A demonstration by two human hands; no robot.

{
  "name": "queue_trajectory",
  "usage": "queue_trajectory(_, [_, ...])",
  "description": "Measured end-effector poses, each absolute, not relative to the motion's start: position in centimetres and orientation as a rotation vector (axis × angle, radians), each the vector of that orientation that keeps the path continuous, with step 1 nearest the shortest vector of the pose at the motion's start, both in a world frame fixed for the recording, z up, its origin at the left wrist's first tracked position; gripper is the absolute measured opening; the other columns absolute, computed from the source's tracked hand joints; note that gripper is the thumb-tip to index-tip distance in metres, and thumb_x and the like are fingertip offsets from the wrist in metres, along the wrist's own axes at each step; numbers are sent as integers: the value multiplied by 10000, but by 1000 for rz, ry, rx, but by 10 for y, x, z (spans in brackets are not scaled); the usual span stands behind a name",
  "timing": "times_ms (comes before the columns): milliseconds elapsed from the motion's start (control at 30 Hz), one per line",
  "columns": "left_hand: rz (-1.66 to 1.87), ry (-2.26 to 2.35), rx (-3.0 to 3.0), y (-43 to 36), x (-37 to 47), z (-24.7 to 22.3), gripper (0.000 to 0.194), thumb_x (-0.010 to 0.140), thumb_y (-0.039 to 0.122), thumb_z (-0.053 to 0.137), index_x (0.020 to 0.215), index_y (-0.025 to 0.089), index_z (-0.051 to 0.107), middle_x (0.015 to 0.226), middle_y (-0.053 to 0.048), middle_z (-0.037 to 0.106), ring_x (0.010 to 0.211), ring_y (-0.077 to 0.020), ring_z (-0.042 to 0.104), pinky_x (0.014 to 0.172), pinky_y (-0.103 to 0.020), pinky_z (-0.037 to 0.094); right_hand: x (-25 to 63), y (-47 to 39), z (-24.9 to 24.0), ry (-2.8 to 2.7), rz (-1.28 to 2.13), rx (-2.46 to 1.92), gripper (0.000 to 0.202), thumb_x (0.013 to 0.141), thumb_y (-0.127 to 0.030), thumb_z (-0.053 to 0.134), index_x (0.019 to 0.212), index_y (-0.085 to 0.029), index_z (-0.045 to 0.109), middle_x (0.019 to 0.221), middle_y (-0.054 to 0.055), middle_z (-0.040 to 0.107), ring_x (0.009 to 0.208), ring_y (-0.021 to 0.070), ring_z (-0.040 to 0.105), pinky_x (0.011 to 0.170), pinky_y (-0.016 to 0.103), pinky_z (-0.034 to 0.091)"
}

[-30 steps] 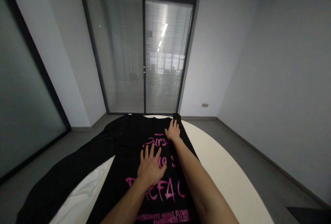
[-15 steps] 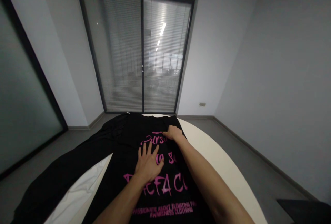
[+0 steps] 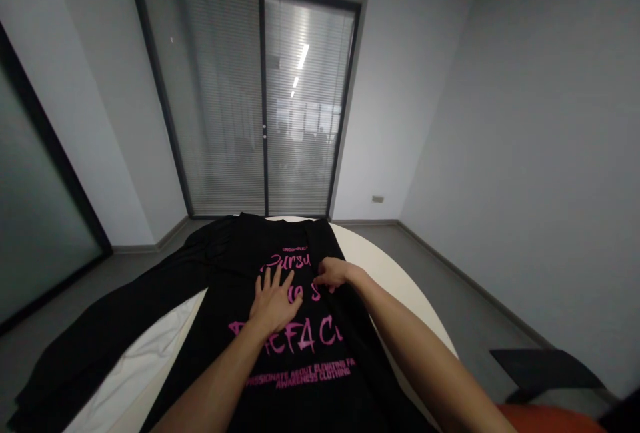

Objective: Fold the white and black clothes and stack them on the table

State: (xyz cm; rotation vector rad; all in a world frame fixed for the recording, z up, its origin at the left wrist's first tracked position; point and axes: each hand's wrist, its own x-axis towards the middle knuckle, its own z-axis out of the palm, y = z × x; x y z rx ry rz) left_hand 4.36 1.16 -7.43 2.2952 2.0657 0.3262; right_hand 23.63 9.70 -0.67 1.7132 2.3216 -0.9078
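Note:
A black garment [image 3: 300,403] with pink lettering lies spread over a pale round table [image 3: 400,280]. My left hand [image 3: 274,301] rests flat on its printed front, fingers spread over the lettering. At the garment's right side, my right hand [image 3: 332,273] has its fingers closed on the black fabric, beside a folded strip that covers the ends of the printed words. One long black sleeve [image 3: 115,306] stretches to the lower left. White fabric [image 3: 145,360] shows between the sleeve and the garment's body.
Glass doors with blinds [image 3: 225,100] stand beyond the table. At the lower right are a dark chair part [image 3: 547,368] and an orange-red surface [image 3: 550,418]. A wall socket [image 3: 377,199] sits low on the back wall.
My right hand has moved down along the garment's right side, and the fabric there lies folded further inward. My left hand stays on the print. The view has shifted slightly right.

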Motion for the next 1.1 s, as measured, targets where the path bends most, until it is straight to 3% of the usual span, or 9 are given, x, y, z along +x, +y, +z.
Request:
queue_trajectory(100, [317, 2064, 2302, 9, 44, -71, 695, 933, 637, 334, 1527, 278, 373, 1616, -118, 292, 1495, -388, 182, 1176, -580, 147, 242, 89, -12, 2503, -1042, 1662, 234, 882, -395, 639, 862, -165, 677, 701, -3, 673, 559, 77, 633, 549, 153, 454])
queue_trajectory(200, [293, 2068, 2305, 8, 45, -69, 679, 933, 619, 355, 1524, 287, 377, 1618, -110, 290, 1496, -383, 181, 1176, -576, 148, 250, 80, -14, 2497, -1221, 1574, 333, 785, -452, 745, 942, -174, 652, 678, -31, 655, 500, 82, 592, 518, 175, 448])
queue_trajectory(300, [277, 2069, 2304, 8, 44, -69, 685, 931, 624, 355, 1529, 290, 365, 1628, -100, 265, 1497, -384, 175, 1176, -572, 149, 258, 68, -12, 2401, -1161, 1509, 400, 725, -534, 770, 841, -168, 659, 635, -24, 645, 493, 110, 602, 533, 211, 462])
queue_trajectory(467, [285, 2062, 2306, 9, 43, -70, 684, 937, 623, 343, 1531, 284, 360, 1629, -102, 261, 1494, -388, 183, 1174, -573, 145, 260, 44, -10, 2461, -1178, 1440, 386, 783, -534, 712, 690, -170, 625, 591, -23, 630, 466, 107, 603, 520, 205, 432])
queue_trajectory(600, [306, 2059, 2314, 7, 45, -69, 673, 939, 600, 360, 1524, 267, 378, 1622, -99, 284, 1491, -384, 197, 1176, -566, 153, 259, 34, -18, 2494, -1640, 1341, 361, 889, -524, 588, 990, -182, 644, 746, -10, 695, 492, 90, 631, 456, 168, 378])
queue_trajectory(700, [388, 2047, 2354, 6, 46, -68, 625, 937, 534, 416, 1490, 242, 436, 1597, -94, 345, 1475, -351, 256, 1185, -531, 176, 263, 31, -30, 2459, -1804, 1221, 399, 871, -459, 631, 1152, -178, 608, 848, 25, 728, 514, 92, 634, 469, 170, 396])
queue_trajectory(800, [538, 1943, 2473, 3, 46, -62, 491, 936, 402, 458, 1375, 205, 554, 1461, -103, 516, 1373, -286, 419, 1163, -454, 264, 270, 30, -42, 2667, -1815, 1299, 335, 841, -381, 669, 1084, -154, 628, 845, 34, 723, 582, 101, 633, 580, 210, 477])
queue_trajectory(933, [650, 1553, 2686, -4, 51, -46, 291, 935, 247, 437, 1119, 226, 662, 1119, -59, 661, 1069, -210, 583, 989, -360, 421, 278, 29, -54, 3000, -1613, 1348, 246, 837, -305, 670, 1039, -166, 651, 889, 38, 721, 786, 133, 657, 745, 252, 500])
queue_trajectory(1100, [544, 996, 2821, -25, 71, -28, 196, 884, 239, 522, 1018, 241, 665, 992, -36, 662, 962, -204, 591, 906, -345, 442, 285, 38, -68, 2985, -1722, 1445, 296, 865, -360, 642, 1088, -169, 610, 968, 48, 696, 696, 111, 621, 638, 236, 478])
